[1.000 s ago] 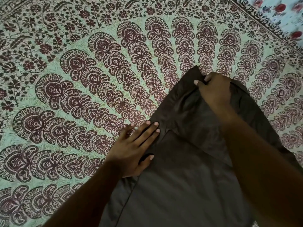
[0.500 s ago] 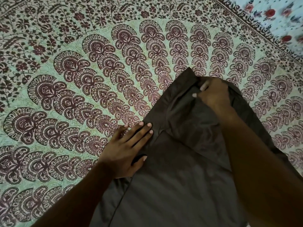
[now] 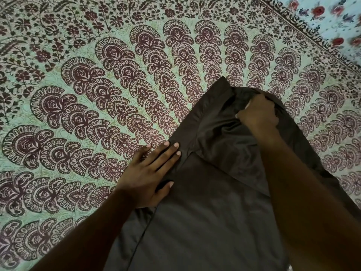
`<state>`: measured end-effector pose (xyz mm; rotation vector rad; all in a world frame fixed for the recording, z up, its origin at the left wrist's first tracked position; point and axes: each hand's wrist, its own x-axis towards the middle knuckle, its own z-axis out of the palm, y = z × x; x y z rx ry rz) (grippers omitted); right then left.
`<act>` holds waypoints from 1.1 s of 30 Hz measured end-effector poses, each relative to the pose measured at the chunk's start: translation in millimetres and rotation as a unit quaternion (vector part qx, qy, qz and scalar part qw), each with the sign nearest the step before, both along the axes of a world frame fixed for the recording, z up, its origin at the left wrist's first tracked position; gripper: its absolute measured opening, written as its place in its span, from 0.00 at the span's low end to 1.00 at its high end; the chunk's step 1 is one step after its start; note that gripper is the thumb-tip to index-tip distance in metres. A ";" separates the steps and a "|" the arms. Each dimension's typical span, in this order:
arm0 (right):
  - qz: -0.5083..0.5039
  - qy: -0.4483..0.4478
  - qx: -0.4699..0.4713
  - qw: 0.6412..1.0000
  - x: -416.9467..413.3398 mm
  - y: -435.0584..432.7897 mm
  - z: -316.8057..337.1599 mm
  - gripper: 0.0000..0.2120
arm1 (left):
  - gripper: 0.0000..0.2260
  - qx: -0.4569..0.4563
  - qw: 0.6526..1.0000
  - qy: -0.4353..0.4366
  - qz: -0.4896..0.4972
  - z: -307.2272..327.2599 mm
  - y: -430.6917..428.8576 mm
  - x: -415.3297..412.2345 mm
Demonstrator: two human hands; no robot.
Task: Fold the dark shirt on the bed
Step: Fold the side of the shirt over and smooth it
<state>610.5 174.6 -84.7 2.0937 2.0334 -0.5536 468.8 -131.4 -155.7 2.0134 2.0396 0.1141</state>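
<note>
The dark brown shirt point(image 3: 207, 208) lies flat on the bed, running from the bottom edge up to a pointed corner at centre right. My left hand point(image 3: 150, 173) presses flat on the shirt's left edge, fingers straight and pointing up right. My right hand point(image 3: 257, 114) grips a bunch of the shirt's far end, fingers curled round the cloth, which wrinkles and lifts under it. My right forearm hides the shirt's right side.
The bed is covered by a pale green spread point(image 3: 97, 94) printed with maroon fan motifs and a floral border. A light blue sheet with red flowers point(image 3: 332, 22) shows at the top right corner.
My right hand has pulled the shirt's far end toward me, bunching the cloth. My left hand has stayed pressed on the left edge.
</note>
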 end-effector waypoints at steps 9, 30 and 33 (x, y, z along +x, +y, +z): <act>0.269 0.000 0.192 0.944 -16.9 -38.4 -2.0 0.14 | 0.36 0.000 1.000 0.000 0.002 -0.1 -1.1 -0.4; 0.439 0.022 0.130 0.889 1.0 -112.4 -75.3 0.32 | 0.36 0.013 1.000 0.014 -0.007 -7.0 0.4 -1.7; 0.372 -0.011 0.133 0.918 -6.1 -94.2 -76.8 0.35 | 0.37 0.008 1.000 0.026 -0.003 -8.5 -3.4 -0.1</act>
